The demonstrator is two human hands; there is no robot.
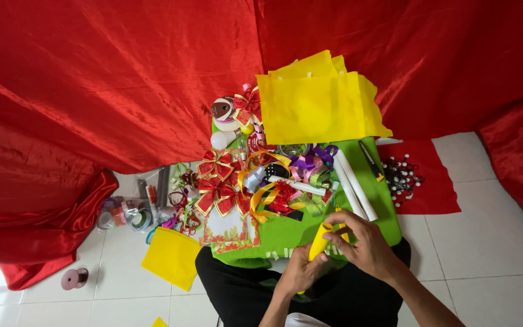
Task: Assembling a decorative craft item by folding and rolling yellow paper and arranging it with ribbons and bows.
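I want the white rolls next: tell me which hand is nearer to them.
Right. The right hand lies just below the white rolls, gripping the yellow piece. The left hand sits lower and further left.

Both hands (334,254) around a rolled yellow felt piece (320,240) over green board (286,233)
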